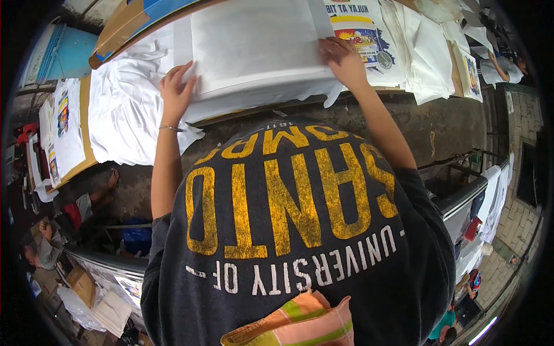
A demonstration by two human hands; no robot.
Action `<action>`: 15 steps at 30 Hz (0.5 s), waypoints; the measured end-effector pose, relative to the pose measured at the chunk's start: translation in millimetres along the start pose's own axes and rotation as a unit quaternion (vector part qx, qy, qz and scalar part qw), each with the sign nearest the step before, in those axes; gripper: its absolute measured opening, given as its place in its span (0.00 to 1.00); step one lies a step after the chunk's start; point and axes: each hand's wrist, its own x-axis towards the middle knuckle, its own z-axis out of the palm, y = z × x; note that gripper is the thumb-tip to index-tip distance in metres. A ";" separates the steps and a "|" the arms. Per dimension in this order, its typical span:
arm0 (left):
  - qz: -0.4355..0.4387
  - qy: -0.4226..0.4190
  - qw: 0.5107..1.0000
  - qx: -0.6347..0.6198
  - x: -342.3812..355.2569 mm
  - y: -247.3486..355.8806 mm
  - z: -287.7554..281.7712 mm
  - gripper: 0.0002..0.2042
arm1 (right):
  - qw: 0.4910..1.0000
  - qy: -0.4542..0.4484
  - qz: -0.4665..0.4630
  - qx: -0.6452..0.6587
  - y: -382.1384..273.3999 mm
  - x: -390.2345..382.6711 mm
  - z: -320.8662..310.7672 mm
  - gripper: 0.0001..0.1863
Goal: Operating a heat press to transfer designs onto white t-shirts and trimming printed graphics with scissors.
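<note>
Left hand point(178, 87) is resting on the left edge of the white cloth point(254, 46), thumb and fingers spreading apart. Right hand point(343, 59) is touching the right edge, fingers bending; can't tell if pinching. Cloth is lying between white pile point(128, 106) and printed piece point(363, 36), near edge drooping. Likely best: both hands pulling evenly outward, keeping it flat and square, not bunching a corner.

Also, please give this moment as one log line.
left hand: at left edge of white sheet; right hand: at its right edge; leftward: white cloth; rightward: printed cloth
</note>
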 end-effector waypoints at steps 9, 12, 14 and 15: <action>-0.059 -0.010 0.996 0.060 -18.4 16.6 9.2 0.18 | 1.000 0.012 0.001 -0.003 -1.1 -17.4 15.0 0.18; -0.066 -0.012 0.996 0.055 -17.2 15.5 7.3 0.17 | 1.000 0.014 -0.011 -0.002 0.5 -16.6 18.5 0.17; -0.068 -0.015 0.996 0.058 -15.3 14.1 6.3 0.18 | 1.000 0.014 0.005 0.003 0.4 -15.6 21.2 0.17; -0.071 -0.016 0.996 0.053 -13.8 12.8 6.6 0.17 | 1.000 0.015 0.006 0.003 1.3 -13.7 22.0 0.17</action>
